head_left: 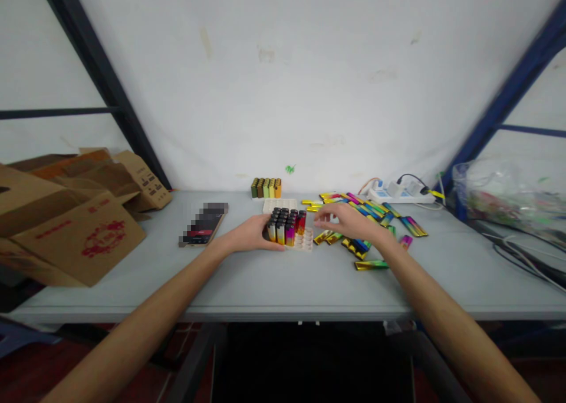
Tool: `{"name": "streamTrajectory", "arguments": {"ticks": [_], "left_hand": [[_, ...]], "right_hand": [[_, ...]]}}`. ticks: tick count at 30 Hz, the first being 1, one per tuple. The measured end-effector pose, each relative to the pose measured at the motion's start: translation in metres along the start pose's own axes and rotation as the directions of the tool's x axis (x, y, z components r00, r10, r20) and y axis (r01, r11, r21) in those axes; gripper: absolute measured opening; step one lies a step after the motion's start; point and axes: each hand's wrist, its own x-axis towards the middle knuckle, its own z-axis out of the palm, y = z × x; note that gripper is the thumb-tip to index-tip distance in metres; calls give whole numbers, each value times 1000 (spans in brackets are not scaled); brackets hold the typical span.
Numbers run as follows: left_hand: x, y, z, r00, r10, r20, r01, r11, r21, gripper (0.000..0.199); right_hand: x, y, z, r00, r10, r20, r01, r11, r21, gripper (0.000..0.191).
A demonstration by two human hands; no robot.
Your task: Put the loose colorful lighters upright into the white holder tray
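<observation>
A block of upright, black-topped lighters in shiny silver, magenta and red [286,228], stood in a white plastic tray with bare pockets at its right [305,244], is grasped along its left side by the left hand [252,234], thumb in front. The right hand [344,218] is held just beside the block, between it and a loose pile of metallic, multicoloured lighters [375,210]; its fingers are curled, though whether anything is pinched cannot be told. Neat rows are probably best kept by light, even left-hand pressure and straight, unhurried right-hand placement.
</observation>
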Motion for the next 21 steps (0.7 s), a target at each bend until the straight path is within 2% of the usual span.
{"name": "streamTrajectory", "arguments": {"ticks": [2,5,8,12,16,21], "left_hand": [[0,0,0,1000,-13,-1,13,1000,7,90],[0,0,0,1000,0,-7,0,1000,2,91],[0,0,0,999,35,-12,-35,999,-13,91],[0,0,0,1000,25,-13,-25,1000,-7,91],[0,0,1,1000,13,-12,-13,1000,-28,87],[0,0,-1,1000,1,-12,-1,1000,-22,88]], "right_hand": [[-5,9,-4,995,-30,95,32,999,-12,34],[-7,18,2,976,-49,211,54,998,-14,33],[-5,16,10,977,-9,211,15,999,-29,27],[-2,11,11,988,81,130,-68,992,-107,25],[1,13,8,986,146,-84,-163,951,-261,37],[5,17,12,964,78,-253,-121,980,-156,40]]}}
